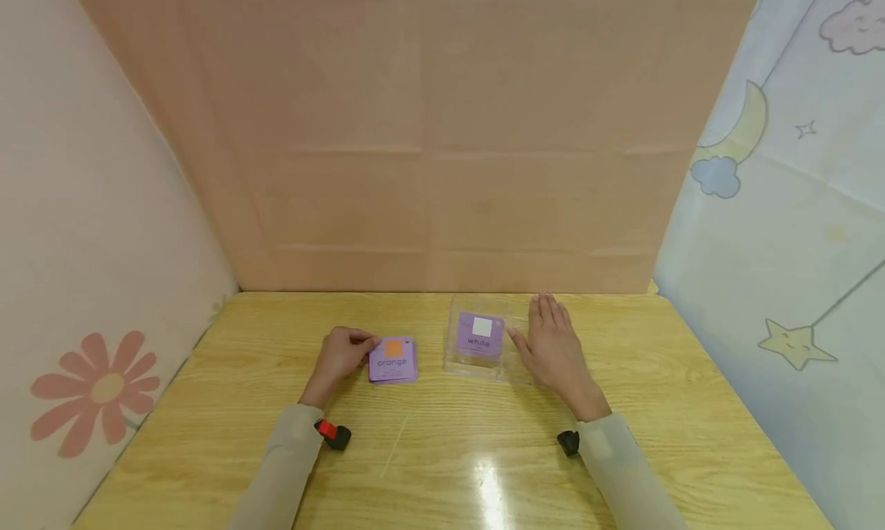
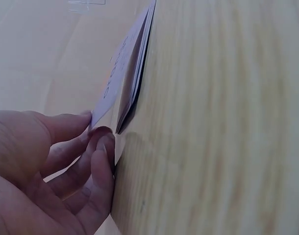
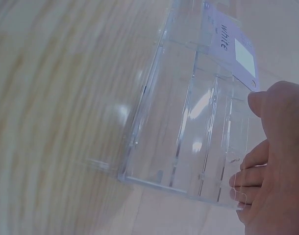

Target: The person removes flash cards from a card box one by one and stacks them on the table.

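At the left of the table, my left hand (image 1: 341, 356) pinches the corner of a purple flash card reading "orange" (image 1: 392, 367). In the left wrist view the thumb lies on top of this card (image 2: 109, 100) with fingers beneath, and its near edge is raised off the stack of cards (image 2: 137, 88) below. My right hand (image 1: 555, 351), fingers straight, lies along the right side of a clear plastic holder (image 3: 157, 186). A purple card reading "white" (image 1: 478, 344) sits in the holder's left part, the right thumb close to its edge.
Both stand on a wooden table (image 1: 442, 445). A plain tan backdrop (image 1: 442, 130) rises behind the table's far edge. Patterned sheets hang at the left (image 1: 90, 230) and right (image 1: 795, 207).
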A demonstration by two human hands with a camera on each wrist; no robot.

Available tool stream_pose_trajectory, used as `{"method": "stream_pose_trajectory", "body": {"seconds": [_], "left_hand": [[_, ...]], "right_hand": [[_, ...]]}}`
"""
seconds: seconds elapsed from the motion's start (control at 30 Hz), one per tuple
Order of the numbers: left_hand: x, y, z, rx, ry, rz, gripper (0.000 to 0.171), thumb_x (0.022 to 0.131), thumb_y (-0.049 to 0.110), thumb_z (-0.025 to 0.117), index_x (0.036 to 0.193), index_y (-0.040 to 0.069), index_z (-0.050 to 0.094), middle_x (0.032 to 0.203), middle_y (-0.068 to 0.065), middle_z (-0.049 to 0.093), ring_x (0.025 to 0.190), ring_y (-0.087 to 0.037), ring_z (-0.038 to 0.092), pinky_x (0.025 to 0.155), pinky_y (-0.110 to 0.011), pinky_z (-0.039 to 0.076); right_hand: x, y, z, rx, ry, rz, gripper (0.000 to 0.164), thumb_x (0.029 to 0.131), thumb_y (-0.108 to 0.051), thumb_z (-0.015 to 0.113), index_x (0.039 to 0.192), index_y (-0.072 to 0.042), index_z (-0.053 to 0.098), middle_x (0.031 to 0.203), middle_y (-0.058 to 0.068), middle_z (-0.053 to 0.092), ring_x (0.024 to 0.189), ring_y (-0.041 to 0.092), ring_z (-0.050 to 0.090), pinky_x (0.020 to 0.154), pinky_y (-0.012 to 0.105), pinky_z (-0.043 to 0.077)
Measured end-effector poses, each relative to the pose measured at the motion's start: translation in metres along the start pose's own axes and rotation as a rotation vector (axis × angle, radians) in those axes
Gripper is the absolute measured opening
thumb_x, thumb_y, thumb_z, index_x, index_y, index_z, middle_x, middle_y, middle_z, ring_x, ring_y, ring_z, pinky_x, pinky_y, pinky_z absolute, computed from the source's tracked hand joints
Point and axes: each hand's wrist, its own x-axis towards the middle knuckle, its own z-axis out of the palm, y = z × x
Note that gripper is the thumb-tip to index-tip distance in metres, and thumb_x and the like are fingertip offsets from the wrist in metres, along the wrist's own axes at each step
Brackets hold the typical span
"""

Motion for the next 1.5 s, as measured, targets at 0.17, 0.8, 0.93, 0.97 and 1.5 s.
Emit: {"method": "stream_pose_trajectory", "body": {"seconds": [0.17,0.8,0.93,0.97,1.5], "left_hand": [[-0.001,0.002,-0.003,0.052,-0.004,0.012,0.023,0.101,0.017,0.071,0.111,-0.002,0.080,0.101,-0.017,0.079,0.075,-0.013,0.067,0.063,-0.021,0.055],[-0.006,0.007,-0.010,0.158,-0.040,0.017,0.028,0.104,0.022,0.066,0.117,0.000,0.077,0.103,-0.013,0.078,0.085,-0.019,0.066,0.067,-0.024,0.050],[-0.007,0.014,-0.013,0.150,-0.054,0.048,0.028,0.104,0.023,0.066,0.118,0.001,0.077,0.110,-0.015,0.077,0.093,-0.022,0.069,0.071,-0.025,0.053],[-0.007,0.016,-0.013,0.148,-0.057,0.060,0.029,0.104,0.023,0.066,0.118,0.001,0.077,0.111,-0.016,0.077,0.094,-0.022,0.069,0.071,-0.025,0.053],[-0.016,0.060,-0.009,0.154,-0.102,0.266,0.032,0.106,0.028,0.064,0.128,0.007,0.074,0.122,-0.009,0.077,0.115,-0.030,0.070,0.096,-0.049,0.060]], "right_hand": [[0.001,-0.002,-0.001,0.001,-0.011,0.008,0.078,0.111,-0.044,0.048,0.155,0.019,0.032,0.163,0.039,0.032,0.156,0.052,0.030,0.131,0.063,0.023],[-0.001,-0.003,-0.001,0.003,-0.003,0.005,0.078,0.110,-0.042,0.052,0.154,0.019,0.033,0.162,0.039,0.033,0.155,0.052,0.032,0.130,0.063,0.025],[-0.001,-0.003,-0.002,-0.001,0.011,0.003,0.078,0.110,-0.042,0.052,0.154,0.019,0.034,0.162,0.039,0.034,0.155,0.052,0.033,0.130,0.063,0.026],[-0.001,-0.003,-0.002,-0.002,0.015,0.001,0.078,0.110,-0.042,0.053,0.154,0.019,0.034,0.161,0.039,0.035,0.155,0.052,0.033,0.130,0.063,0.026],[0.000,-0.004,-0.003,-0.001,-0.005,0.016,0.079,0.110,-0.042,0.051,0.155,0.019,0.031,0.162,0.039,0.034,0.156,0.052,0.030,0.130,0.063,0.024]]}}
